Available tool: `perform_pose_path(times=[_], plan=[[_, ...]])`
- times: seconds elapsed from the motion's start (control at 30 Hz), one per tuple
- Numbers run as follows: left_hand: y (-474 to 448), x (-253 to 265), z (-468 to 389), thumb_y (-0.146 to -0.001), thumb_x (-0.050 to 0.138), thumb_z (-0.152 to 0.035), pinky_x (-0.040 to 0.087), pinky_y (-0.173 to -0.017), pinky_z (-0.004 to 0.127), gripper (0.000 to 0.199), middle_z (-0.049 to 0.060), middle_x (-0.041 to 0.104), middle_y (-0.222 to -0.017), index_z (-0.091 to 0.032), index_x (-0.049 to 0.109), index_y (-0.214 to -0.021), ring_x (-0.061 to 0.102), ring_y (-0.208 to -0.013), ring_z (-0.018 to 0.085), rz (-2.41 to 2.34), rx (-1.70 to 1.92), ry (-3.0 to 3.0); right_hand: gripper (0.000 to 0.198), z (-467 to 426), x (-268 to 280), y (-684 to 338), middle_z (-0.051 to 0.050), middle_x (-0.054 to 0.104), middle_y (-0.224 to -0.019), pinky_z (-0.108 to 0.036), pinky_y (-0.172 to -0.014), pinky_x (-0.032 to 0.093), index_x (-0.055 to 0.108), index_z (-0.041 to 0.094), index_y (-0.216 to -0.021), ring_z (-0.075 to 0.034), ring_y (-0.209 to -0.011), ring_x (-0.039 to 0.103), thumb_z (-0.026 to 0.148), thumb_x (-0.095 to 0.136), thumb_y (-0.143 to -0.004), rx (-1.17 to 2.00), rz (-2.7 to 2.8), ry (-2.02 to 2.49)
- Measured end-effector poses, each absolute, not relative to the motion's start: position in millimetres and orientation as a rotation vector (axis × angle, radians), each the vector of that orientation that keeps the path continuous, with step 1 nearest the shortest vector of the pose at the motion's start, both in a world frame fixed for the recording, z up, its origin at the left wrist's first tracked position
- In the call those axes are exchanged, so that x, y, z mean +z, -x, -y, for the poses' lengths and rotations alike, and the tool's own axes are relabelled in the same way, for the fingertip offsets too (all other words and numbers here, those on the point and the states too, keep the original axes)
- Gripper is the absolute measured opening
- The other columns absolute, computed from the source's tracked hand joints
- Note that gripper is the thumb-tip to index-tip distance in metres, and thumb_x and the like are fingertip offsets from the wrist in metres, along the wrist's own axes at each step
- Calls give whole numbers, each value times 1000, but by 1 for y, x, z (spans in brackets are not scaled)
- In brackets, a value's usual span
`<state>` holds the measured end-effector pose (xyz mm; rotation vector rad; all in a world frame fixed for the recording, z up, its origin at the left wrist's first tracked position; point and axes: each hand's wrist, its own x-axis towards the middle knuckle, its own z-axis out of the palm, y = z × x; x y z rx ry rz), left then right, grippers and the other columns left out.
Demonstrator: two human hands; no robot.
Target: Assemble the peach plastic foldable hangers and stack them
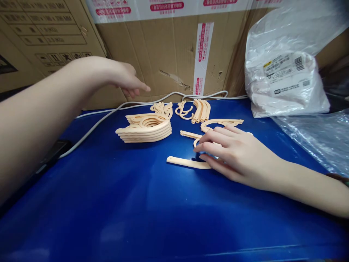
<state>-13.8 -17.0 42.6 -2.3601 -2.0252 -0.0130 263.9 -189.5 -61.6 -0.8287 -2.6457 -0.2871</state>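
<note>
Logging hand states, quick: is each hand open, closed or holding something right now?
Left hand: loosely open, raised before a cardboard box, nothing visible in it.
Right hand: curved over beige pieces; whether it grips one cannot be told.

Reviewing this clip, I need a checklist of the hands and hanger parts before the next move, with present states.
1. Left hand off the stacked hanger pieces: ok, raised in front of the cardboard box.
2. Right hand gripping a piece: cannot tell, contact is hidden.
3. Stacked hanger pieces aligned: ok, layered one above another.
4. Nearest curved bar fully visible: not ok, its right end disappears behind the right hand.
5. White plastic bag apart from the stacked hanger pieces: ok, far right.
</note>
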Motion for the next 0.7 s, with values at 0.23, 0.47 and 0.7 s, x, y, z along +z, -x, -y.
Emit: perform_pose_path(times=[0.23,0.47,0.7], plan=[[10,21,-17,-80,55,-71,42,-88,28,65,7,76,-87,-11,71,-97,65,-93,19,2502,673,2336,26,190,-60,-265,-10,65,-94,-34,-80,38,66,15,-92,-21,-86,55,17,40,-97,-280,2700,708],[6,5,-17,-63,73,-68,38,-69,22,56,7,75,-101,-17,71,-86,64,-96,21,2533,731,2390,30,190,-60,-264,-9,65,-94,-33,-77,36,62,16,-87,-19,-85,55,20,34,-99,-223,2725,705],[13,-2,-22,-49,80,-62,30,-58,21,54,4,75,-91,-18,72,-78,63,-88,20,2562,692,2480,30,190,-61,-265,-9,64,-96,-33,-78,35,63,17,-91,-20,-87,54,23,35,-100,-167,2749,721]])
